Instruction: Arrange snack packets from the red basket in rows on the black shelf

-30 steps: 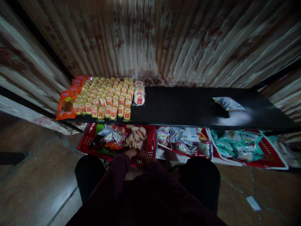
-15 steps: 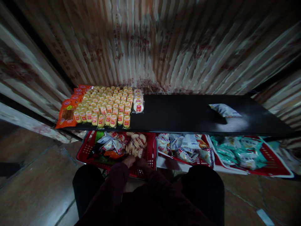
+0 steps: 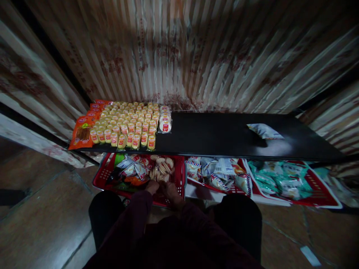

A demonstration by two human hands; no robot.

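Note:
My left hand (image 3: 152,187) and my right hand (image 3: 171,192) are close together, low in the front right part of a red basket (image 3: 181,175). Both look closed, with curled fingers. Dim light hides their fingertips and whatever is between them. Just beyond them lie round pale wafers in clear wrap (image 3: 162,168), near the fingers of both hands. To the left, the same basket holds white-and-red snack packets (image 3: 134,169) and an orange packet (image 3: 136,181).
Above the baskets runs a black shelf (image 3: 202,132). On it stand rows of small yellow wrapped cakes (image 3: 126,121), orange bags (image 3: 81,132), white round packs (image 3: 165,125) and a lone white packet (image 3: 265,131). Right, baskets hold striped packets (image 3: 221,173) and green packets (image 3: 290,183).
Both hands have moved slightly forward into the basket, and more of the right hand shows. The view has shifted a little. The goods on the shelf stay as they were.

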